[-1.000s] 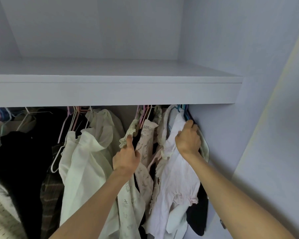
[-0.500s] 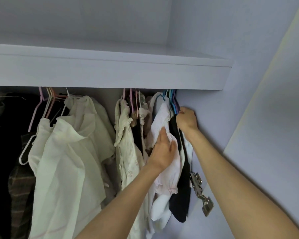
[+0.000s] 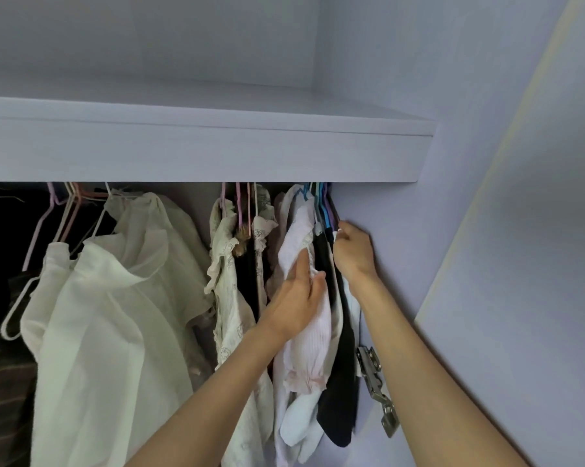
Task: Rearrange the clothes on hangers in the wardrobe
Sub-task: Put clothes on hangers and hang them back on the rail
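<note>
Under a pale shelf (image 3: 196,153), roughly eight garments hang, though the dark left side blurs. Left hand (image 3: 296,298) lies flat-fingered against the pink top (image 3: 309,345); right hand (image 3: 353,251) pinches hangers (image 3: 325,210) at the wall.

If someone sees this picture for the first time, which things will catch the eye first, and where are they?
Two bare arms reach up into the wardrobe: the left hand lies on a pale pink top, and the right hand grips the garments pressed against the right wall. A big cream blouse hangs at the left, under the white shelf.
</note>
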{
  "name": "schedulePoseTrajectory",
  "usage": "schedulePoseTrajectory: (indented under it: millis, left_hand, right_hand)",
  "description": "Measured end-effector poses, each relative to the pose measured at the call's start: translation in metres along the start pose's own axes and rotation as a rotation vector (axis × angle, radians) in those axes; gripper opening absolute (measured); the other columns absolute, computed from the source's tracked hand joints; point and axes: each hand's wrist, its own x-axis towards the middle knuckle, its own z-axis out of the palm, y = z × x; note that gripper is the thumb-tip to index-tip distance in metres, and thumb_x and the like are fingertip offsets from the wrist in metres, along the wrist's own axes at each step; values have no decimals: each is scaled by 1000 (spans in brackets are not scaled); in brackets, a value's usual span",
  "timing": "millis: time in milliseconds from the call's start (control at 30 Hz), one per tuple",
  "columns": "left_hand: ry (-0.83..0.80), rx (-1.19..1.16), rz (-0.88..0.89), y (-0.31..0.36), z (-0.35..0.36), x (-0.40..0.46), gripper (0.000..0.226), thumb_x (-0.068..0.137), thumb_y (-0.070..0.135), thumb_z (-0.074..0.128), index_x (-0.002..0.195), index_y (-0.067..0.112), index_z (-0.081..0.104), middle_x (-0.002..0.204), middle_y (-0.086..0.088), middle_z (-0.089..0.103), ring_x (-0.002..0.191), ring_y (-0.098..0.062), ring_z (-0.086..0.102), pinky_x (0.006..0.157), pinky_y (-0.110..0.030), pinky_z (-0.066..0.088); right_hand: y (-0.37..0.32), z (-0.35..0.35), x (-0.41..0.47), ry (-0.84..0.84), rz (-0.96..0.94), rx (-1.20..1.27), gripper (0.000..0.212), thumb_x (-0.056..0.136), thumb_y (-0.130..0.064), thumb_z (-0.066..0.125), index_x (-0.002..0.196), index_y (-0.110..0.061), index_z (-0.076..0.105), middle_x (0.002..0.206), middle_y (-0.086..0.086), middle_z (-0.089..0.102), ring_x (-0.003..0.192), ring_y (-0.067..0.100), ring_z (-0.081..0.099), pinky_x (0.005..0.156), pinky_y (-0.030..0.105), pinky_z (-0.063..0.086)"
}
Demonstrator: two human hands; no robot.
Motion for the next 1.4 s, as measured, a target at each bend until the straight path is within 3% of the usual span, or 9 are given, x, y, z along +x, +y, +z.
schedulePoseTrajectory:
  millis: [200,333,500,667,800,933,1100,1233,1400]
  left_hand:
    - [150,253,151,-2,5,3,45,97,17,36,138,-1,32,134,-16,42,121,-25,42,99,-23,32]
    - [340,539,206,-4,4,4,50,83,34,37,119,4,55,119,-17,49,106,-28,39,83,-39,49]
    - [99,45,169,-4,-3,5,67,90,15,48,146,7,12,153,-16,13,138,-27,24,108,-30,32]
    - [-47,-8,88,-3,-2,18,66,87,10,50,141,0,14,127,-36,38,112,-44,45,90,-45,42]
    - [-124,-23,93,-5,1,25,83,87,7,52,148,10,-4,75,1,50,62,-4,47,55,-7,36]
    - [-187,-57,87,-3,2,33,87,86,5,53,148,15,-7,70,6,46,65,-4,47,63,-7,40]
    - [-205,-87,75,-4,4,34,90,85,6,54,147,18,-10,82,2,53,73,-10,53,63,-8,43]
    - [-167,-121,154,-5,6,30,90,83,25,58,148,8,-2,130,-18,48,113,-23,51,92,-15,42]
    - [-69,-201,149,-7,19,17,42,87,15,54,125,7,38,94,0,48,79,-12,51,69,-7,36]
  right_hand:
    - [2,2,2,-28,-28,-39,28,89,0,33,89,-12,58,97,2,44,90,14,36,81,27,33]
    - [4,-2,0,-19,-28,-8,31,89,-2,33,107,-4,59,97,1,46,90,14,39,84,28,36]
    - [0,-5,-7,-4,-51,-73,34,92,-2,34,117,2,56,106,16,58,93,14,46,91,30,41]
    - [-7,-10,-14,-4,-21,-136,40,93,-3,36,131,-5,50,135,10,52,123,26,47,102,26,34]
    - [-8,-11,-18,47,8,-107,39,91,2,33,122,-5,55,122,10,57,114,24,51,90,20,35]
    - [-2,-9,-15,26,-42,-37,31,88,6,31,77,-18,48,80,1,49,79,18,44,73,25,36]
    - [-5,-9,-18,80,-66,21,40,89,5,31,66,-26,44,72,-7,47,69,15,44,71,27,35]
    - [-8,-5,-29,152,-194,-166,38,92,4,35,118,-7,61,127,9,57,122,21,49,98,17,32]
    - [-20,10,10,-165,-546,-575,48,90,9,36,137,-1,42,150,10,32,142,22,19,110,17,8]
